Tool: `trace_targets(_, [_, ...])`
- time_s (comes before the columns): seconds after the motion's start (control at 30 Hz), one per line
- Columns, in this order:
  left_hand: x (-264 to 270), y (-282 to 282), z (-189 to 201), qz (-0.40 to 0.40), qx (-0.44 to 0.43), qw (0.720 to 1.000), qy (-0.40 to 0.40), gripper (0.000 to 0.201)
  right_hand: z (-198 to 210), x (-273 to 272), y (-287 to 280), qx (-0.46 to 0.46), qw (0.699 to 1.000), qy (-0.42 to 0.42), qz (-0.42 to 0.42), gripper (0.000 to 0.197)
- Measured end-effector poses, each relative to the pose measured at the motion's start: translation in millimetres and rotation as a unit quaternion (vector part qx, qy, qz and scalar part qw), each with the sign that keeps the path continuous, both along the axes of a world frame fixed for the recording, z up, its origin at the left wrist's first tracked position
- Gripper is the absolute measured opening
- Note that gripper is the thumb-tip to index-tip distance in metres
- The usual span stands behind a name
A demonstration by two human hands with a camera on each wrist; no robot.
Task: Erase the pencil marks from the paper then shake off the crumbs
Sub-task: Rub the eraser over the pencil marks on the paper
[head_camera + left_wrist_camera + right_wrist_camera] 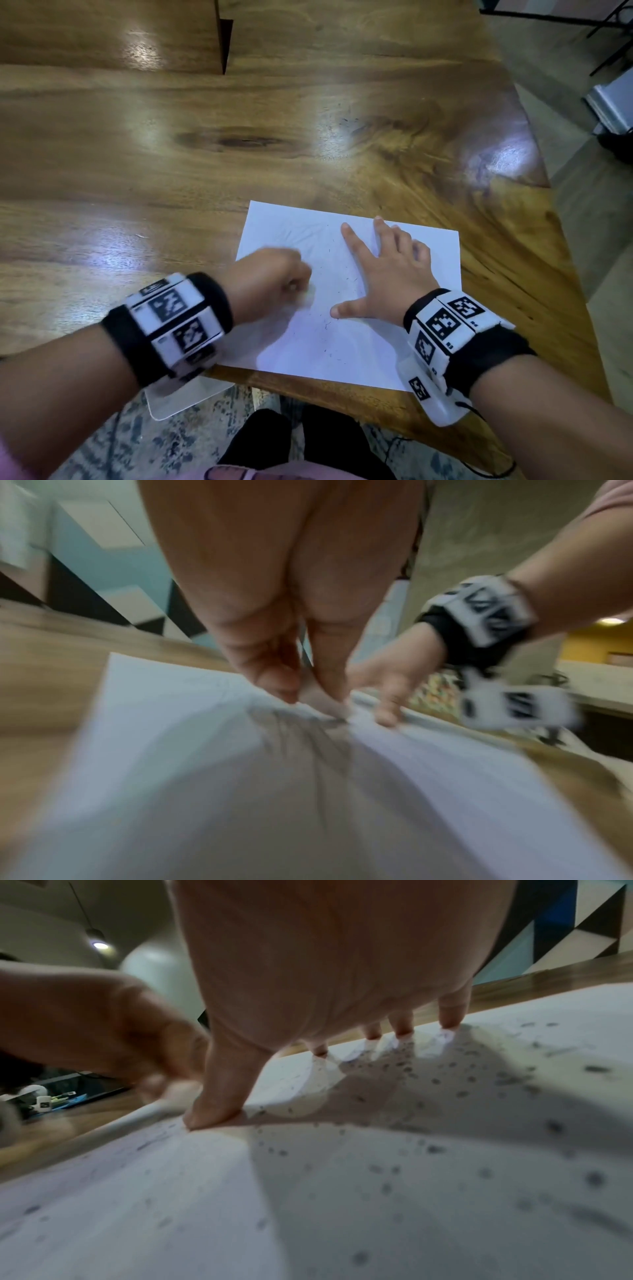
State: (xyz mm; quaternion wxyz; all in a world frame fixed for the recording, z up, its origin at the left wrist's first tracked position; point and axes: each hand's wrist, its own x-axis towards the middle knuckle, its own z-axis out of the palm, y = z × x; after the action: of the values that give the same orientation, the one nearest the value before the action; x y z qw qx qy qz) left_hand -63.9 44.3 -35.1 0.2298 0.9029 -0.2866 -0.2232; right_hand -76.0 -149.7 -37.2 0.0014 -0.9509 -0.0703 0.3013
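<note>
Both hands are on my paper [359,342]: right hand [383,274] lies spread flat at center, left hand [270,277] pinches a pale eraser [306,295].

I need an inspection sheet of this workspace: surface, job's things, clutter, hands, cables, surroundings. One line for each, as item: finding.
Surface: glossy wooden table.
Job's things: white paper flat near the front edge, crumbs scattered on it; pale eraser.
Clutter: nothing seen.
Hands: left hand pinches the eraser against the paper, blurred; right hand presses the paper with spread fingers.
Cables: thin black cable by the right wrist.
Surroundings: patterned floor, wall with triangles.
</note>
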Motion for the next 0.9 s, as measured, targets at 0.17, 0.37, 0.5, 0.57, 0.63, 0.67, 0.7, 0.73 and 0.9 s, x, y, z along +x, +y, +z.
trace_targets(0.17, [-14,2,-3,0.016,-0.035,0.999,-0.006,0.018,0,0,0,0.001,1.000,-0.003,0.000,0.119])
trace_targets(0.37, [-28,13,-1,-0.027,-0.035,0.998,0.051,0.015,0,0,0,-0.004,1.000,0.001,0.002,0.120])
trace_targets(0.5, [-1,-25,2,0.028,-0.025,0.999,-0.010,0.012,-1,0,0,-0.007,1.000,0.000,0.000,0.119])
trace_targets(0.57, [-11,-20,0,0.010,-0.034,0.999,-0.011,0.011,-1,1,0,-0.003,1.000,0.000,0.001,0.119])
trace_targets(0.63, [-31,-1,-1,-0.043,-0.033,0.998,0.030,0.011,-2,1,-1,0.002,1.000,-0.002,0.000,0.120])
trace_targets(0.67, [-40,7,-1,-0.067,-0.019,0.996,0.061,0.010,-2,0,-1,0.005,1.000,-0.002,0.000,0.120])
trace_targets(0.7, [-43,13,-1,-0.078,-0.005,0.993,0.088,0.010,-2,0,-2,0.006,1.000,-0.003,0.000,0.120])
trace_targets(0.73, [-42,14,0,-0.071,-0.001,0.992,0.099,0.008,-2,-1,-2,0.006,1.000,-0.004,0.001,0.120])
trace_targets(0.9, [-1,-28,5,0.015,-0.019,1.000,0.012,0.012,-2,0,-2,-0.002,1.000,-0.009,0.007,0.121])
